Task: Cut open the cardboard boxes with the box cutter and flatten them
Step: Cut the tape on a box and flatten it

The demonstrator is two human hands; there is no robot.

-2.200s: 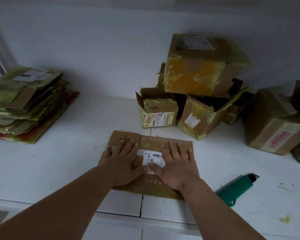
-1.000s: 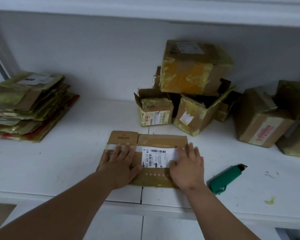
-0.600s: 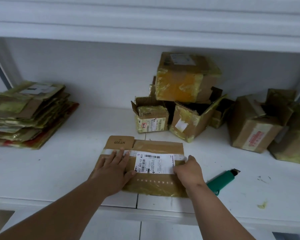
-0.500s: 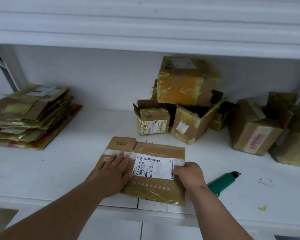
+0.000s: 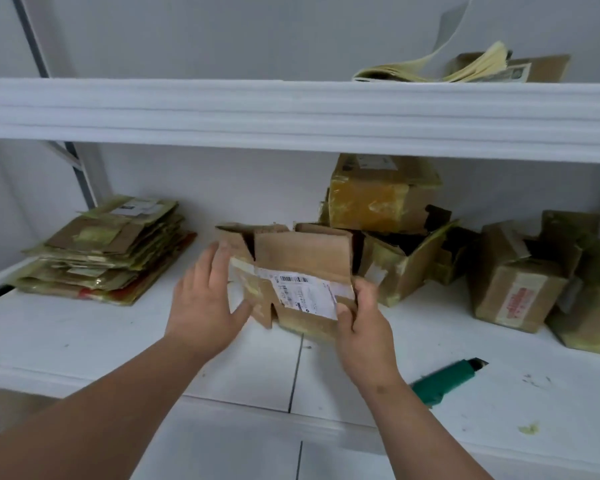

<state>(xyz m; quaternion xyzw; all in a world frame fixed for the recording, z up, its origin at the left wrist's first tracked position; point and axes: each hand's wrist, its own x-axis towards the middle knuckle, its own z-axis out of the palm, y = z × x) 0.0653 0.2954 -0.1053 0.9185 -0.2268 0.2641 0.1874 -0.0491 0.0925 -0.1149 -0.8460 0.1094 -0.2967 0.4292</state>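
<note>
A flattened cardboard box (image 5: 302, 258) with a white shipping label is lifted off the white shelf (image 5: 84, 337) and tilted up toward me. My right hand (image 5: 364, 327) pinches its lower right corner, thumb on the label. At the sheet's left edge my left hand (image 5: 207, 296) lies against it with fingers straight. The green box cutter (image 5: 445, 379) lies on the shelf to the right, behind my right forearm. Several unflattened taped boxes (image 5: 378, 199) are piled at the back right.
A stack of flattened boxes (image 5: 104, 254) sits at the back left of the shelf. More brown boxes (image 5: 520, 289) stand at the far right. An upper shelf (image 5: 291, 112) overhangs, with papers (image 5: 440, 69) on it.
The flattened box was pressed flat on the shelf under both palms. My right hand took its right edge and it is now raised and tilted up; the view has lifted too.
</note>
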